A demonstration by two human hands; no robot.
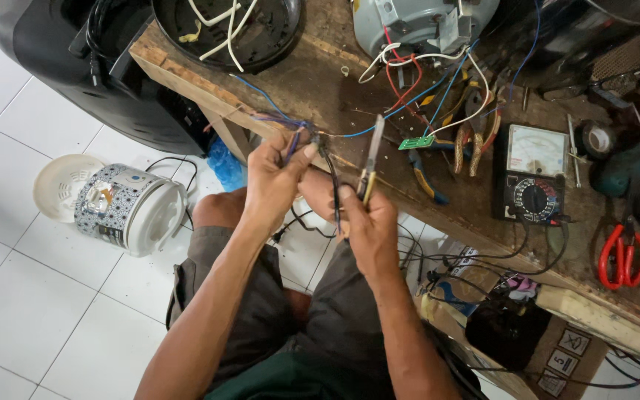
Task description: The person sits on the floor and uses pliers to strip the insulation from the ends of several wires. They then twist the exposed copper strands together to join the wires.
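**A Small Appliance Repair Workshop**

The place was a repair bench in a tiled room. A worn wooden bench [320, 81] carried a multimeter [533, 174], pliers [475, 133], red cutters [622, 255], tape [598, 138], a small circuit board [417, 142] and loose wires [416, 89]. An opened rice cooker [129, 207] sat on the white floor [9, 296].

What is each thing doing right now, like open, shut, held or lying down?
Left hand: pinching a bundle of wires.
Right hand: gripping pliers, tip pointing up.
Rice cooker: lying on its side on the floor.
Red-handled scissors: shut, lying on the workbench.
Meter: lying flat, face up.
Tape roll: lying flat.
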